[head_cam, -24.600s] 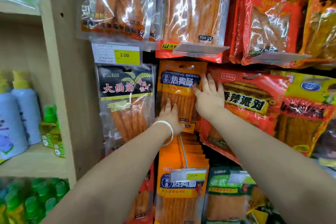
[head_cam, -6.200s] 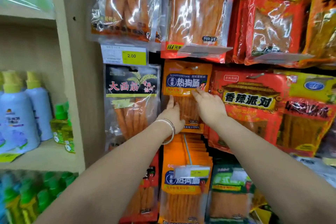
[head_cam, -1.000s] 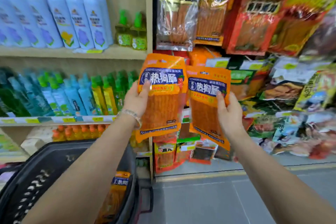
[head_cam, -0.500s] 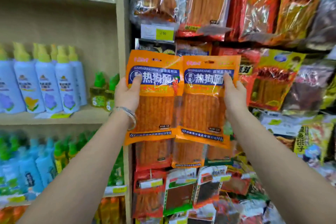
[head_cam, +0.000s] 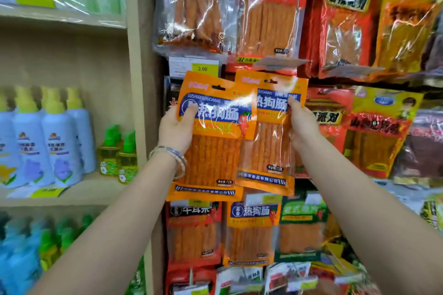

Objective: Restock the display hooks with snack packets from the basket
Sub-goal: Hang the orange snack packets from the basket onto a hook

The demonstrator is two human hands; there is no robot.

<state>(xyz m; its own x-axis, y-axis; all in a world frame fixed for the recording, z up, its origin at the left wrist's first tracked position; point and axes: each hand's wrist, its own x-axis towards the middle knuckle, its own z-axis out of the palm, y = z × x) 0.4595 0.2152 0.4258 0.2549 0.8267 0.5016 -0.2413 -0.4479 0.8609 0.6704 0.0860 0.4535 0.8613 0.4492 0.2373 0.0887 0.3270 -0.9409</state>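
Observation:
Both my hands are raised in front of the hanging snack display. My left hand (head_cam: 176, 130) grips one orange snack packet (head_cam: 213, 151) by its left edge, thumb on the blue label. My right hand (head_cam: 300, 124) grips a second orange snack packet (head_cam: 266, 151) by its right edge. The left packet overlaps the right one in front. Each has a hang slot at the top. They cover the row of hooks behind them, just below a yellow 2.00 price tag (head_cam: 202, 69). The basket is out of view.
Packed snack bags hang above (head_cam: 268, 14), to the right (head_cam: 376, 132) and below (head_cam: 251, 230). A beige shelf upright (head_cam: 137, 79) stands left of the display. Blue bottles (head_cam: 55, 141) and small green-capped bottles (head_cam: 117, 155) stand on the left shelf.
Since a second ago I have lifted both packets from waist height up to the display and moved closer. The basket has dropped out of view. The left packet now overlaps the right one.

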